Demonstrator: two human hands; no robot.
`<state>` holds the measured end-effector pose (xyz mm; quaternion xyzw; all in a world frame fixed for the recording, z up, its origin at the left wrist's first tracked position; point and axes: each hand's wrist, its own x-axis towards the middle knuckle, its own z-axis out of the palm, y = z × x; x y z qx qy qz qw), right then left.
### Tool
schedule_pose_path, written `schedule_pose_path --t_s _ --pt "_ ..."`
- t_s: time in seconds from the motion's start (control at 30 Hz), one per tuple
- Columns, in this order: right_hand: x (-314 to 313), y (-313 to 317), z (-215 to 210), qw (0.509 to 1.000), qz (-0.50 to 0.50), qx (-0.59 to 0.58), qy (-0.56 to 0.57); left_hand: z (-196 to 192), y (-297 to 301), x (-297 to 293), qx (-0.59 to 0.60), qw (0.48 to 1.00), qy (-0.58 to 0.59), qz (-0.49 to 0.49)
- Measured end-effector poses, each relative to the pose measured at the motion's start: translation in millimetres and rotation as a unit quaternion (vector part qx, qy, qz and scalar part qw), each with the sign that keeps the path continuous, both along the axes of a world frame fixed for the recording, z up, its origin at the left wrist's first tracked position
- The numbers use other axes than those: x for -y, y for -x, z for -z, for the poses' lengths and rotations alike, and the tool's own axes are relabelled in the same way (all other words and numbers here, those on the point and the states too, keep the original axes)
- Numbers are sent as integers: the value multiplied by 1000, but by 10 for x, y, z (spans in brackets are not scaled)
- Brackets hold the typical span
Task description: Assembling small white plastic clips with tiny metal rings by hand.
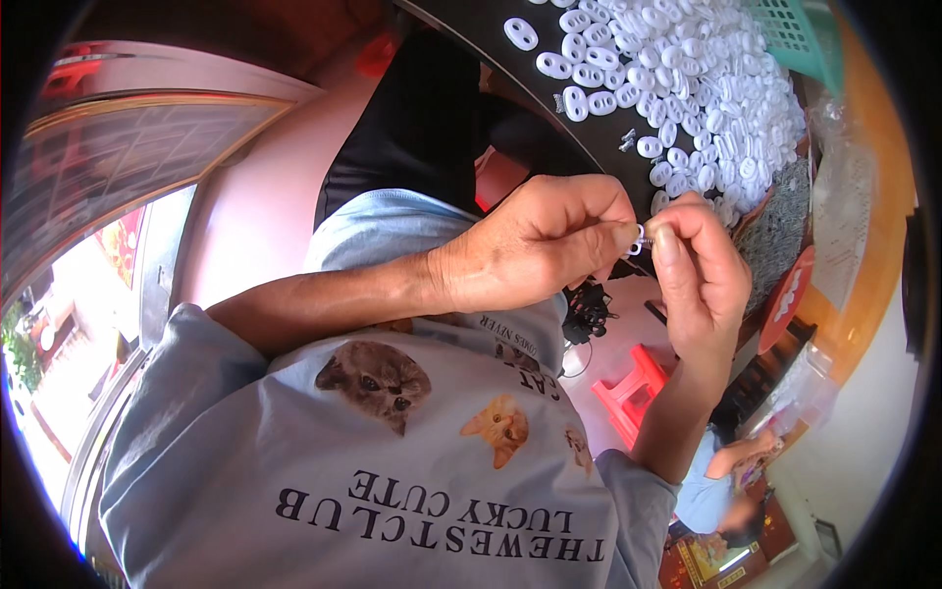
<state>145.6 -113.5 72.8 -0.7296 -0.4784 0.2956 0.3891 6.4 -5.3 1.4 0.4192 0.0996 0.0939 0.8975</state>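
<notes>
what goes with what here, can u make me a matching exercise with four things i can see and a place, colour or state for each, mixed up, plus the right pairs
Things
1. small white piece
2. heap of white two-holed pieces
3. perforated basket
4. plastic stool

Places, colours, states
A. spread over the dark tabletop
B. red, lower in the picture than both hands
C. pinched between the fingertips of the left hand and the right hand
D. green, at the top right

Right pairs: 1-C, 2-A, 3-D, 4-B
</notes>
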Motion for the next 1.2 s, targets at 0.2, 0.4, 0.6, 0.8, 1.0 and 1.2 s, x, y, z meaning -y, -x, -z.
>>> schedule_pose_path --t_s 0.2,0.4,0.6,0.8,1.0,1.2 --pt "-34 -503 -24 990 41 134 6 53 18 -19 13 999 -15 25" --pt "-375 -741 38 939 -16 342 34 16 -20 -41 27 999 -13 16" --pt "-450 -719 66 913 -52 394 87 -8 -46 -88 -2 1000 17 14" --pt "-480 -736 90 906 -55 413 72 -34 -69 -139 -5 1000 6 14" --pt "-486 -766 81 903 -74 421 42 -1 -58 -135 11 999 -24 -24" --pt "-341 -415 -127 999 -12 18 26 -30 -53 -153 4 999 -16 -40"
